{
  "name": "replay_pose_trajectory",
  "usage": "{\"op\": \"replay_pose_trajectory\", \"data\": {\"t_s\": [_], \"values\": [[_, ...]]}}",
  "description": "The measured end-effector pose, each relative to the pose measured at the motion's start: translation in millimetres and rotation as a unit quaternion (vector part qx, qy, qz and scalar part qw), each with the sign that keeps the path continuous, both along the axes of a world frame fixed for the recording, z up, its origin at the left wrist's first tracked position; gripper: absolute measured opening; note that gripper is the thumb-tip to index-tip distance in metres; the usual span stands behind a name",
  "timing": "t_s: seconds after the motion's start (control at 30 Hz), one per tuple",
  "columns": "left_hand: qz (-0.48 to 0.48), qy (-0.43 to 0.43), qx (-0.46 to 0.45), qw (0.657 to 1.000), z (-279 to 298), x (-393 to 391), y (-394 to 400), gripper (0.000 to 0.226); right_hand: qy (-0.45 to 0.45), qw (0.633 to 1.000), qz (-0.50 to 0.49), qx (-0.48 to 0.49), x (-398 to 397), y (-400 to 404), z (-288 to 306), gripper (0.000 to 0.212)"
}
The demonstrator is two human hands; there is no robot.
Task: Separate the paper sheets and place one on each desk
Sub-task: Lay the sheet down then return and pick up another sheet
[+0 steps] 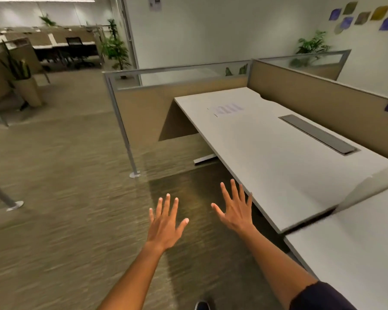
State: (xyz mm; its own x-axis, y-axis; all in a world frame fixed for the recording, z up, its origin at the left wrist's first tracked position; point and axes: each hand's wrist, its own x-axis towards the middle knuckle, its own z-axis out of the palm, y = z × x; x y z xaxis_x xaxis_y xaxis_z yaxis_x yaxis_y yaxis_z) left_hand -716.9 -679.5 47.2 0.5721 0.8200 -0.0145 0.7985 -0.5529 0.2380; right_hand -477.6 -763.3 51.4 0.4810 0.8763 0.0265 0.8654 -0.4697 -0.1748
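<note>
Lower centre of the frame, the left hand (166, 222) is spread flat, fingers splayed, holding nothing, above the carpet (65, 198). Just right of it the right hand (236, 209) is equally open and empty, its fingertips near the front edge of the desk (278, 157) without clearly touching it. One paper sheet (227, 109) lies flat on that desk, right of centre in the upper half, well apart from both hands. A grey cable cover (318, 134) sits further right.

With no sheets in hand, the step appears to be moving on; done well, that means checking each desk has exactly one sheet. The second desk (356, 242), lower right, shows no paper in its visible part.

Counted: two hands, two nearby desks, one sheet.
</note>
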Motion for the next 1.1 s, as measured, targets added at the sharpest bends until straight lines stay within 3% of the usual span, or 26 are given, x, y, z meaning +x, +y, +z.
{"op": "replay_pose_trajectory", "data": {"t_s": [0.17,0.7,1.1], "values": [[-0.002,0.003,0.010,1.000,16.0,54.6,125.6,0.079,-0.005,1.000,0.000,0.008,50.2,129.2,19.3,0.084],[-0.084,0.000,-0.022,0.996,-0.8,214.5,458.5,0.079,-0.007,0.997,-0.074,0.026,165.6,426.2,7.5,0.084],[-0.208,0.032,-0.006,0.978,22.8,336.4,665.2,0.079,0.000,0.981,-0.191,0.032,255.6,585.2,13.4,0.083]]}}
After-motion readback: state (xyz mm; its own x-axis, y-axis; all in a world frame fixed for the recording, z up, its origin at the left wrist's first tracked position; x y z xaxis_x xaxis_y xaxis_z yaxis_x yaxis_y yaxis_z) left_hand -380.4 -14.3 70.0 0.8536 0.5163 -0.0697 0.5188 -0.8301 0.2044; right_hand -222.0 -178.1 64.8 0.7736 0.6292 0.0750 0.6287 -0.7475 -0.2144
